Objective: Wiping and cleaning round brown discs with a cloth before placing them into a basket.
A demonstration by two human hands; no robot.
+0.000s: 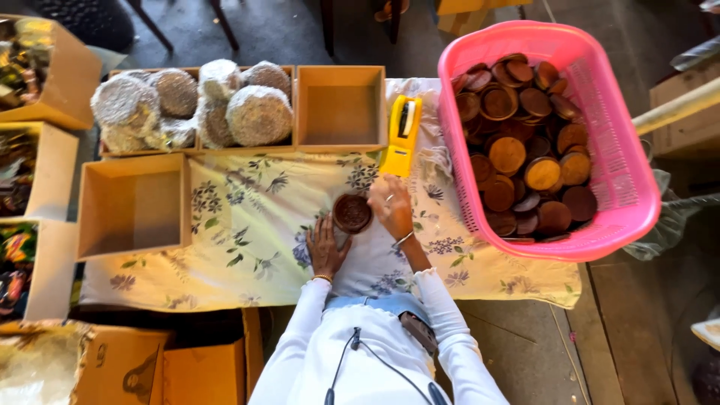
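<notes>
We see our 2 white-sleeved arms reaching forward. Our left hand [325,247] lies flat, palm down, fingers spread. Our right hand [391,208] sits just ahead, fingers loosely curled, a bangle at its wrist.

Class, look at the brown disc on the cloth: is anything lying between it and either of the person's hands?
Nothing visible does. The left hand and right hand both touch the brown disc directly on the floral cloth.

I count one brown disc [352,212] between my two hands, one yellow tape dispenser [401,133], one pink basket [622,172] of many discs, two empty cardboard boxes [341,109], and about six foil-wrapped rounds [259,114].
</notes>
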